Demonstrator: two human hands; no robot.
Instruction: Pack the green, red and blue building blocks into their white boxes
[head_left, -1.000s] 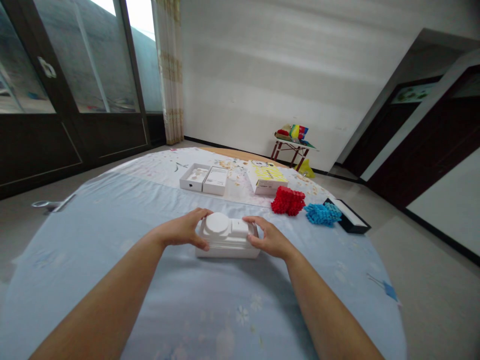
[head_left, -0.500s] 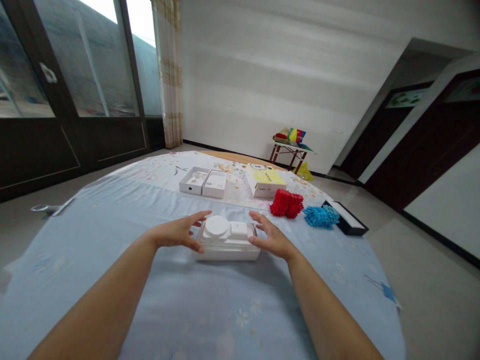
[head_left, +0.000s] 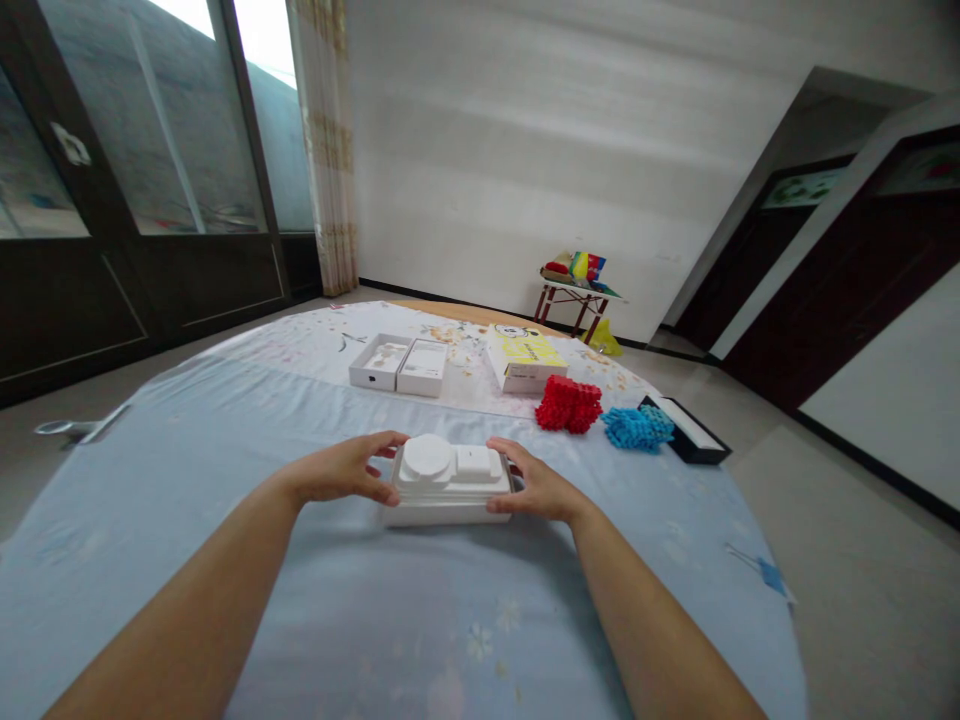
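Observation:
Right in front of me on the table, a white box holds a white moulded tray. A round white disc fills the tray's left part, and a small white block sits beside it. The left end of the tray and box is between the thumb and fingers of my left hand, thumb at the front corner. My right hand holds the right end the same way, thumb on the front side, fingertips over the back edge. The undersides of the fingers are partly hidden.
Farther back are an opened white box in two parts and a yellow-and-white box. To the right lie a red knobbly bundle, a blue knobbly bundle and a black tray. A blue floral cloth covers the table.
My hands have closed in from both sides onto the ends of the tray and box; the right thumb has moved down onto the front. The view has shifted slightly.

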